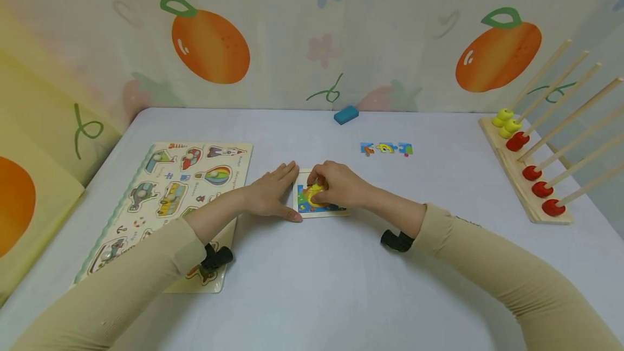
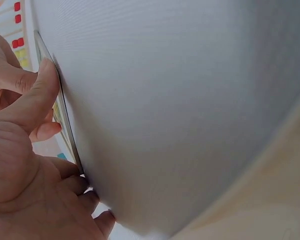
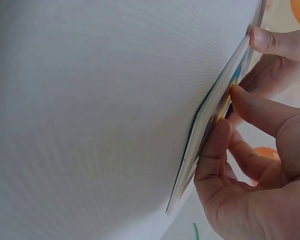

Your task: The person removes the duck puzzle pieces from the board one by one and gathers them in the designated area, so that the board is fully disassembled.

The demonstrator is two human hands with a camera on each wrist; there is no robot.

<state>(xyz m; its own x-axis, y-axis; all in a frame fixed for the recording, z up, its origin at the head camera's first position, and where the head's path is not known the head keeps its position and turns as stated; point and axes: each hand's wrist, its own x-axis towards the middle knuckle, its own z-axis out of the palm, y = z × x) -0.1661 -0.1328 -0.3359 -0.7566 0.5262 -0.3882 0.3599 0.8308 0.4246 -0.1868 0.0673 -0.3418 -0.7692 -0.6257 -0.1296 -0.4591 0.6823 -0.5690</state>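
Pressing one puzzle tray (image 1: pixel 336 209): left hand (image 1: pixel 273 194) flat beside; right hand (image 1: pixel 336 184) pinching one yellow piece (image 1: pixel 314 195).

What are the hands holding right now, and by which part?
The right hand pinches a yellow puzzle piece over the small puzzle board. The left hand rests flat against that board's left edge, gripping nothing.

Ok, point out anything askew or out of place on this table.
A short strip of joined jigsaw pieces lies apart from the small puzzle board under the right hand. A blue block sits alone at the table's far edge. Nothing looks spilled or damaged.
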